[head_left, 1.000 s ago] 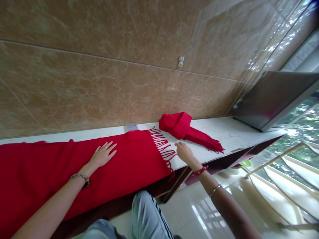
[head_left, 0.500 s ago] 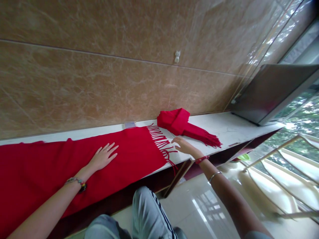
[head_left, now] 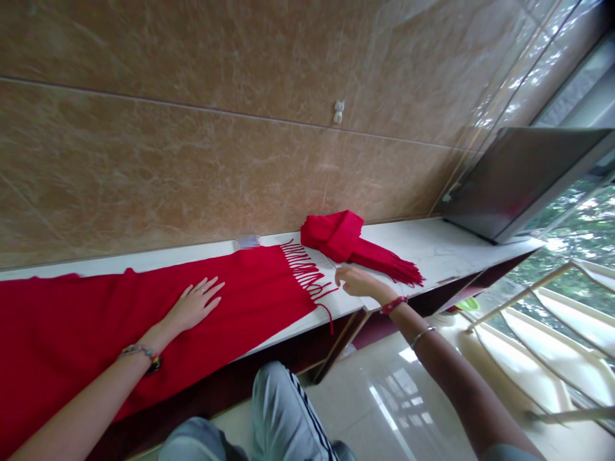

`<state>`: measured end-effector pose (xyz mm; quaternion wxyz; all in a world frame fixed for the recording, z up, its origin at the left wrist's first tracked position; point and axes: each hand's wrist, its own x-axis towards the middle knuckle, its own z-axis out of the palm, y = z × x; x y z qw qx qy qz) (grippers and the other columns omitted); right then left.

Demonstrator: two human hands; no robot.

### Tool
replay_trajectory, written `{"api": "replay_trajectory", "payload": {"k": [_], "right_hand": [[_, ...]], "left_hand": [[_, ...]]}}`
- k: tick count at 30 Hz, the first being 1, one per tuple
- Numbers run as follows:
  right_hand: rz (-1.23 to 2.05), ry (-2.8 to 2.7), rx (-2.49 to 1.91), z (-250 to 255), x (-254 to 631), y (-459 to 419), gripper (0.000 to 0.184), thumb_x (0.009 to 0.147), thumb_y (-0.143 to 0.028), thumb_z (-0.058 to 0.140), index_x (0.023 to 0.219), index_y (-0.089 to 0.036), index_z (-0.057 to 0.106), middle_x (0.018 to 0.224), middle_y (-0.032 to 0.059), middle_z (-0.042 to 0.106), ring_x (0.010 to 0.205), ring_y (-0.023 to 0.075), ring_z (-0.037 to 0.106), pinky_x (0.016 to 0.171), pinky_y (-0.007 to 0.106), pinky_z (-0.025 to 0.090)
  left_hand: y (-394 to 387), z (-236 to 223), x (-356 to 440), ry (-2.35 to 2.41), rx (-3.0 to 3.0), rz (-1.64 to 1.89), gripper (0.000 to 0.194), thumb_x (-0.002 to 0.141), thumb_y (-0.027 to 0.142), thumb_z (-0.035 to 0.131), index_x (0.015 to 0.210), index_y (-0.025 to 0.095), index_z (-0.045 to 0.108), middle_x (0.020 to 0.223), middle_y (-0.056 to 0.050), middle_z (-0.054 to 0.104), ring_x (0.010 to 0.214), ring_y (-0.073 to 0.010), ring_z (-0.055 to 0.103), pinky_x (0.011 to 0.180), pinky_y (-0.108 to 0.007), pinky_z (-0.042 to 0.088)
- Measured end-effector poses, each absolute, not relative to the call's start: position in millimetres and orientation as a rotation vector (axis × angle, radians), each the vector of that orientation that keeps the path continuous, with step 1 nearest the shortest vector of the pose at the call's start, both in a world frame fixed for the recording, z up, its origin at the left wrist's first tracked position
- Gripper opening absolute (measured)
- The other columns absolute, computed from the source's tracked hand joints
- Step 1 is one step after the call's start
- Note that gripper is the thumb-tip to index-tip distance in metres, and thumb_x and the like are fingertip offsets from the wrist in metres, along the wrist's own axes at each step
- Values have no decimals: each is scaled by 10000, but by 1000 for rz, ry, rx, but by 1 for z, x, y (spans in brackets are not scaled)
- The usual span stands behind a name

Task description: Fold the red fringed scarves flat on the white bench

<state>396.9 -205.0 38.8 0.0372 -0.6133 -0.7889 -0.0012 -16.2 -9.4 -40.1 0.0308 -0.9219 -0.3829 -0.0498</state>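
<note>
A long red scarf (head_left: 254, 288) lies spread flat, its fringe (head_left: 305, 272) pointing right. My left hand (head_left: 195, 307) rests on the cloth, palm down with fingers outstretched. Just beyond the fringe ends is my right hand (head_left: 358, 282), its fingers curled together close to a strand tip; whether they pinch a strand cannot be made out. One longer strand hangs over the front edge. Behind my right hand lies a second red scarf (head_left: 331, 234), folded over itself, its fringed end towards the right.
The narrow white counter (head_left: 418, 240) runs along a brown tiled wall (head_left: 192, 166). A small label-like item (head_left: 248, 242) lies at the wall. At the right end stands a dark flat panel (head_left: 528, 179). An open cabinet door (head_left: 339, 346) juts out below, near my knees (head_left: 283, 410).
My right hand has shifted slightly right and its fingers have curled in. Strands at the near corner of the fringe lie differently, less tangled. My left hand stays on the scarf.
</note>
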Motion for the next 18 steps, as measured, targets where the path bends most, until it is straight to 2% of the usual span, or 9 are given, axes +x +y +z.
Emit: {"api": "replay_trajectory", "payload": {"k": [3,5,10,13,15,18], "right_hand": [[101,-2521,-1480,31,359,-201,298,660,-60,472,912,-160,595,943,59,606,924,160,524,838,272,405],[133,-2618,-1409,21,342,-197,318,646,-64,472,922,-164,592,931,57,603,917,168,524,824,278,411],[106,-2647,-1735,10,391,-201,391,606,3,420,917,-145,607,916,73,616,868,166,548,786,277,416],[39,-2563,-1953,19,429,-212,315,604,18,419,784,-143,622,820,71,612,798,165,552,755,281,419],[-18,-2480,-1914,25,428,-213,288,618,7,435,776,-148,619,829,69,601,806,166,541,762,284,418],[-37,-2420,-1671,25,388,-200,268,680,-37,455,865,-162,604,877,63,588,859,165,520,792,286,415]], "left_hand": [[-10,-40,-17,-1187,-2845,-181,499,873,418,268,1332,253,376,1415,-31,320,1296,-246,273,1030,-442,225],[-10,-40,-17,-1181,-2846,-183,500,873,411,264,1328,242,385,1411,-36,328,1292,-244,281,1032,-438,224],[-10,-40,-18,-1166,-2840,-182,502,871,400,258,1315,219,407,1404,-48,340,1286,-242,291,1031,-428,231],[-11,-39,-16,-1180,-2826,-173,503,871,395,263,1315,210,409,1398,-55,351,1284,-247,294,1029,-428,236],[-13,-37,-15,-1170,-2810,-183,491,870,380,272,1309,216,419,1394,-55,358,1287,-248,288,1034,-433,221],[-18,-33,-10,-1092,-2805,-228,472,865,382,302,1295,242,436,1405,-45,340,1302,-249,254,1051,-450,163]]}}
